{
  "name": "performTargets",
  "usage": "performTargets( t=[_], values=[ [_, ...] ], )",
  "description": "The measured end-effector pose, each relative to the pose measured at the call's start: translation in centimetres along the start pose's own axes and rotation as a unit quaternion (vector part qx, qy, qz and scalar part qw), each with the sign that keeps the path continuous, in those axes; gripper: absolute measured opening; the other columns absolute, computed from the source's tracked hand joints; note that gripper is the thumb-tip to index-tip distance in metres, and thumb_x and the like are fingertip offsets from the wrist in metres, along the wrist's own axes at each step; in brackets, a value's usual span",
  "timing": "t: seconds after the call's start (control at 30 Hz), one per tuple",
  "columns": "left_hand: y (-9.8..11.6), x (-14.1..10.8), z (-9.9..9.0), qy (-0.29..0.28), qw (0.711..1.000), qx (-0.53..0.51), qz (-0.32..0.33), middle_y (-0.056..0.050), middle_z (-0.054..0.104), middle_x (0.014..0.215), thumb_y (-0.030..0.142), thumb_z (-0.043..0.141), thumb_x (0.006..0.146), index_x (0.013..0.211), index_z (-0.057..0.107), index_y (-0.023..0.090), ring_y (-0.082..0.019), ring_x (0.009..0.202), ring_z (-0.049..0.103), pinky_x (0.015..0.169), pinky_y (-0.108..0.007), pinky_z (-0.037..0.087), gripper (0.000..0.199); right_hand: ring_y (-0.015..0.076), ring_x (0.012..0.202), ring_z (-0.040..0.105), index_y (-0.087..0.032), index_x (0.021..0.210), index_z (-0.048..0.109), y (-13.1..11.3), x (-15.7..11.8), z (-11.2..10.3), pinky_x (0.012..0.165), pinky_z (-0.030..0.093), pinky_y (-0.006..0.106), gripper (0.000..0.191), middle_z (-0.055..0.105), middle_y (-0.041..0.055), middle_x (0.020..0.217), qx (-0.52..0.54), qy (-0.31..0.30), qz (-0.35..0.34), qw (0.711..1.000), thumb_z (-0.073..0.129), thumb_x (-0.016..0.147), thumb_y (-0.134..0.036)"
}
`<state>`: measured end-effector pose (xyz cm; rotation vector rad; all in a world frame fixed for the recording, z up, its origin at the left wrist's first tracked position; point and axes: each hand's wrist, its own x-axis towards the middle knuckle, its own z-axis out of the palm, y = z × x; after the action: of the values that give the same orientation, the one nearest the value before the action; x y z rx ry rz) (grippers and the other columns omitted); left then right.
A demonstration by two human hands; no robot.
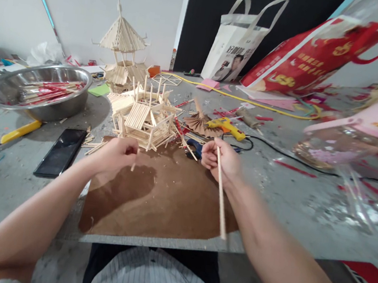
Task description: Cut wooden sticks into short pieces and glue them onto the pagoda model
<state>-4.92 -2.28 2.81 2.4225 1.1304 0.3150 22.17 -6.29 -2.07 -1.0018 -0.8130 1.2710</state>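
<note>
My right hand (223, 161) is closed around a long, thin wooden stick (221, 200), which slants down toward the table's front edge. Pinched in my left hand (118, 153) is a short wooden stick piece (133, 166), its upper part hidden by the fingers. Both hands are above a brown board (167, 203). Just behind them is a half-built wooden stick model (143, 120) with railings and upright posts. A pagoda-like stick model (124, 37) with a pointed roof rises farther back.
On the left are a steel bowl (35, 106) of sticks, a phone (61, 152) and a yellow-handled tool (21, 131). A yellow glue gun (228, 127) with a black cord lies right of centre. Bags (228, 45) stand behind; a pink-lidded clear container (333, 145) is at right.
</note>
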Motion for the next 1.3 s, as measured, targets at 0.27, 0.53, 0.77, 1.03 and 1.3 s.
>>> performTargets(
  t=[0.27, 0.53, 0.77, 1.03, 1.3],
  values=[
    [1.1, 0.3, 4.7, 0.026, 0.992, -0.117, 0.032, 0.002, 0.052, 0.059, 0.020, 0.046, 0.069, 0.072, 0.053, 0.014, -0.008, 0.054, 0.046, 0.051, -0.019, 0.035, 0.009, 0.0080, 0.035, 0.032, -0.022, 0.054, 0.050, -0.1, -2.8, 1.5, 0.035, 0.022, 0.023, 0.043, 0.036, -0.0027, 0.042, -0.131, 0.122, -0.374, 0.910, 0.041, 0.075, -0.058],
    [1.2, 0.3, 5.9, 0.011, 0.990, -0.107, 0.089, 0.002, 0.051, 0.060, 0.018, 0.046, 0.072, 0.069, 0.053, 0.015, -0.007, 0.054, 0.045, 0.054, -0.018, 0.035, 0.008, 0.0071, 0.042, 0.043, -0.020, 0.064, 0.052, 0.0, -4.2, 2.2, 0.041, 0.033, 0.024, 0.031, 0.049, -0.0003, 0.061, -0.284, -0.052, -0.310, 0.906, 0.041, 0.082, -0.043],
    [1.7, 0.6, 6.3, 0.018, 0.987, -0.148, 0.066, 0.001, 0.057, 0.065, 0.021, 0.047, 0.075, 0.073, 0.060, 0.014, -0.007, 0.058, 0.048, 0.056, -0.018, 0.037, 0.014, 0.0094, 0.052, 0.052, -0.018, 0.070, 0.052, 0.8, -3.5, 2.6, 0.055, 0.042, 0.024, 0.022, 0.053, -0.0003, 0.061, -0.340, -0.131, -0.257, 0.895, 0.043, 0.083, -0.032],
    [1.9, 1.0, 7.6, 0.025, 0.984, -0.163, 0.068, -0.001, 0.058, 0.062, 0.024, 0.051, 0.075, 0.072, 0.062, 0.013, -0.008, 0.057, 0.050, 0.056, -0.018, 0.039, 0.016, 0.0108, 0.053, 0.056, -0.018, 0.075, 0.054, 2.3, -3.2, 3.8, 0.056, 0.044, 0.024, 0.018, 0.055, -0.0017, 0.057, -0.300, -0.125, -0.214, 0.921, 0.049, 0.080, -0.035],
    [1.7, 1.1, 7.7, -0.007, 0.974, -0.202, 0.100, -0.003, 0.063, 0.069, 0.026, 0.052, 0.076, 0.088, 0.064, 0.013, -0.009, 0.062, 0.055, 0.059, -0.018, 0.043, 0.021, 0.0079, 0.049, 0.057, -0.017, 0.081, 0.055, 2.2, -3.3, 3.9, 0.049, 0.045, 0.020, 0.017, 0.058, -0.0017, 0.065, -0.282, -0.120, -0.207, 0.929, 0.055, 0.076, -0.034]
  ],
)
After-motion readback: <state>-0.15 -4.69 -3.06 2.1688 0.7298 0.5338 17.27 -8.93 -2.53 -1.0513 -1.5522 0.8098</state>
